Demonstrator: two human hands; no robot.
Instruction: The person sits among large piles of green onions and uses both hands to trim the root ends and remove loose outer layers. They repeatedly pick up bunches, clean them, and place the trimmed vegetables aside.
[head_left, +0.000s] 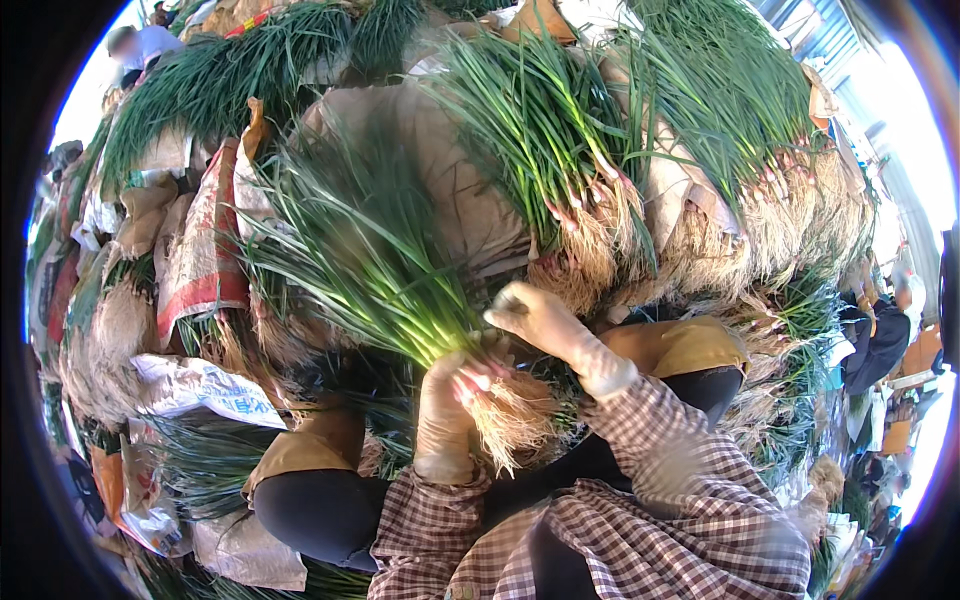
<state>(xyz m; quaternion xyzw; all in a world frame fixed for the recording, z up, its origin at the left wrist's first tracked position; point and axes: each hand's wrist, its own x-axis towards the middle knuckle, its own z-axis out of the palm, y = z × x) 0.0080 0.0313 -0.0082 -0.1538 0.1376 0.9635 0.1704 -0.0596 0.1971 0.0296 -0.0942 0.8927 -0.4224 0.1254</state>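
My left hand, in a pale glove, is closed around the base of a bunch of young green garlic or similar allium plants. Its long leaves fan out up and to the left, partly blurred. Pinkish white stem bases and a tangle of straw-coloured roots hang out on the right of that hand. Just right of the stems is my right hand, also gloved, raised with its fingers curled. Whether anything is pinched in those fingers is not clear.
Ahead lies another bunch on woven sacking, with a bigger pile to its right. Red-and-white sacks and more plants crowd the left. My knees flank the work. Other people are at the far right and upper left.
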